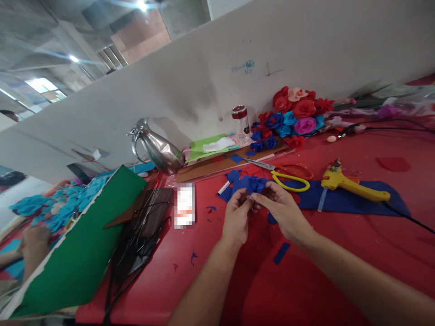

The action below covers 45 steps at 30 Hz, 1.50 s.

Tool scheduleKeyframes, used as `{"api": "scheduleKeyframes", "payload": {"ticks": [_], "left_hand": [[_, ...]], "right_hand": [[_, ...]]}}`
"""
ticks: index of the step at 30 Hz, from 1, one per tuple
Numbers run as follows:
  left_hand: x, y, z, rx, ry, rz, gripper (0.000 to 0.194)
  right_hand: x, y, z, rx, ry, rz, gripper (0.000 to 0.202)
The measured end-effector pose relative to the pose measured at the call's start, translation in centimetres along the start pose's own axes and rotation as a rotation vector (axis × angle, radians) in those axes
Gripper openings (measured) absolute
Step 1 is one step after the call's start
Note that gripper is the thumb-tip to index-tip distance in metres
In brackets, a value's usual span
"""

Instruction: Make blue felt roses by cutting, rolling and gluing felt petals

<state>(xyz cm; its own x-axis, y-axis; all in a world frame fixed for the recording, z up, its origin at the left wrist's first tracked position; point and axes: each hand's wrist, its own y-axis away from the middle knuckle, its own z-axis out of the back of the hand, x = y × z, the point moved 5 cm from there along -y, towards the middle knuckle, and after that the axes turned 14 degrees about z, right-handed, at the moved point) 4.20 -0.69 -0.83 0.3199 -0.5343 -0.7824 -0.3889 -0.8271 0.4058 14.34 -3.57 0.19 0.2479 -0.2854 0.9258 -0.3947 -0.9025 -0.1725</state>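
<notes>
My left hand (238,216) and my right hand (281,207) meet over the red table, fingers pinched together. Between them is a dark blue fabric flower (250,184) with ruffled petals; its underside is hidden by my fingers. Just beyond my right hand lie scissors (290,180) with yellow and red handles, blades pointing left. A yellow hot glue gun (355,184) rests farther right on a dark blue cloth strip (374,210), a clear glue stick (322,199) poking downward near it. Cut blue pieces lie around my hands, among them a small rectangle (282,253).
A steel jug (158,147), a glass jar (241,124) and a pile of finished fabric flowers (304,111) stand along the white partition. Left are a blurred phone (185,206), dark cables and a green board (79,249). Another person's hand (36,246) works beyond the board.
</notes>
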Motion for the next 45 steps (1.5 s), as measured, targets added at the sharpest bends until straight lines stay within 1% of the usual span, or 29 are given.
{"api": "scheduleKeyframes", "payload": {"ticks": [5,10,16,21,26,28,31,35,38,41,45], "left_hand": [[0.2,0.3,-0.2,-0.006,-0.015,-0.021,0.027],[0.3,0.2,0.0,-0.031,0.013,-0.021,0.025],[0.3,0.4,-0.3,-0.008,0.024,-0.004,0.028],[0.0,0.6,0.2,-0.055,0.026,-0.054,0.016],[-0.7,0.6,0.6,-0.088,0.027,-0.125,0.009],[-0.8,0.5,0.8,-0.100,0.035,-0.139,0.011],[-0.7,0.1,1.1,-0.108,0.067,-0.125,0.017],[-0.6,-0.1,1.3,-0.100,0.057,-0.111,0.023],[-0.7,-0.1,1.3,-0.087,0.035,-0.073,0.024],[-0.8,-0.1,1.0,-0.035,0.020,-0.030,0.026],[-1.0,-0.1,0.8,0.018,0.012,-0.034,0.027]], "right_hand": [[-0.1,0.1,0.2,-0.038,0.000,0.017,0.029],[-0.6,0.2,0.3,-0.039,0.031,0.032,0.031],[-0.8,0.1,0.5,-0.060,0.031,0.016,0.028],[-0.4,0.2,0.5,-0.054,0.079,0.046,0.025],[-0.2,0.2,0.2,0.013,0.131,0.084,0.021],[-0.4,0.1,0.2,0.046,0.156,0.096,0.019],[-0.7,0.1,0.3,0.066,0.198,0.115,0.018],[-1.0,0.1,0.3,0.110,0.216,0.148,0.017],[-0.9,0.0,0.2,0.133,0.232,0.166,0.015],[-0.6,0.0,0.3,0.123,0.250,0.184,0.015],[-0.2,0.1,0.4,0.106,0.285,0.241,0.014]]}}
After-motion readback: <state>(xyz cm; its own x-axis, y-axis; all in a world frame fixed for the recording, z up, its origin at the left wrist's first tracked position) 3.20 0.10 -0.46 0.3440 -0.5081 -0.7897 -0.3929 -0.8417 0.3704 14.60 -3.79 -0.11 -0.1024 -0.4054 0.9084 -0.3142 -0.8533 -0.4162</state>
